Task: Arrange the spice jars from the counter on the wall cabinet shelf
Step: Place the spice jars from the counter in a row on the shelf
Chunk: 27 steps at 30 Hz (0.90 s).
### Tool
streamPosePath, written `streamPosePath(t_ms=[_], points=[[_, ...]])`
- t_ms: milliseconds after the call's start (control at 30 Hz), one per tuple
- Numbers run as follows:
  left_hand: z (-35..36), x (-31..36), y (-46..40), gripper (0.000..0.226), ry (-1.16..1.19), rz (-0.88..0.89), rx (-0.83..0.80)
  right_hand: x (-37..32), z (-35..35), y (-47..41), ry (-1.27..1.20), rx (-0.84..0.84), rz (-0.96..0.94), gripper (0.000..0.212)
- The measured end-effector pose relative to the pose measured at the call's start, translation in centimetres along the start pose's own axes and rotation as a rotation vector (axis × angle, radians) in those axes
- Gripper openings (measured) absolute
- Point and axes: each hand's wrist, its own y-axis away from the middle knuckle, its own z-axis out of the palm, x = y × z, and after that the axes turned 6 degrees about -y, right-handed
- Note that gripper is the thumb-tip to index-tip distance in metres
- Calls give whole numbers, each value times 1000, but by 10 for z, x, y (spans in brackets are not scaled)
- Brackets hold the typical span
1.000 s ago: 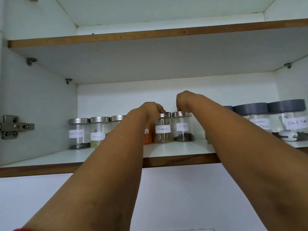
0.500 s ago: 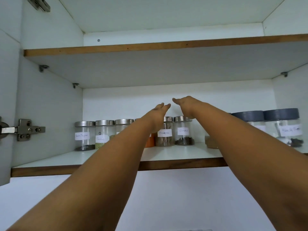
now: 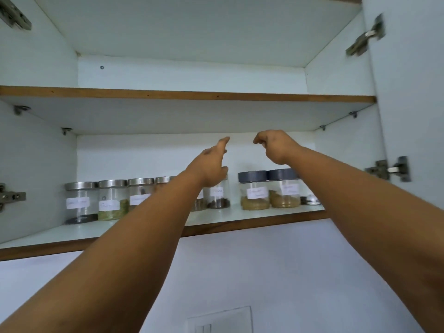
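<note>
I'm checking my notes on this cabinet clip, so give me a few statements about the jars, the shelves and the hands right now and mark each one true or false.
1. Both hands are empty. True: the left hand and the right hand hold nothing, raised above the jars.
2. The upper shelf carries a row of jars. False: nothing shows on it; every jar stands on the lower shelf.
3. The two dark-lidded jars stand right of the steel-lidded jars. True.
4. The right hand grips a dark lid. False: it is above the lids, apart from them, fingers loosely curled.
5. The cabinet is closed. False: it is open, with door hinges exposed.
</note>
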Motion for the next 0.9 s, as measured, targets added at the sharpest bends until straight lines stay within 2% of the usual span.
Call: streamPosePath(t_ms=[200, 333, 400, 500, 567, 667, 900], points=[[28, 50, -7, 57, -77, -1, -89, 49, -25, 23, 144, -126, 14, 37], [45, 76, -16, 76, -31, -40, -92, 74, -26, 25, 154, -162, -32, 34], [53, 84, -23, 78, -28, -92, -85, 85, -22, 22, 198, -219, -55, 36], [67, 91, -30, 48, -176, -149, -114, 99, -7, 17, 254, -330, -101, 32], [74, 92, -36, 27, -275, -195, -65, 103, -4, 10, 244, -351, -109, 28], [78, 92, -47, 25, -323, -250, 15, 103, -6, -3, 223, -392, -85, 29], [87, 71, -87, 22, -274, -281, -131, 111, 33, -33, 323, -386, -61, 31]])
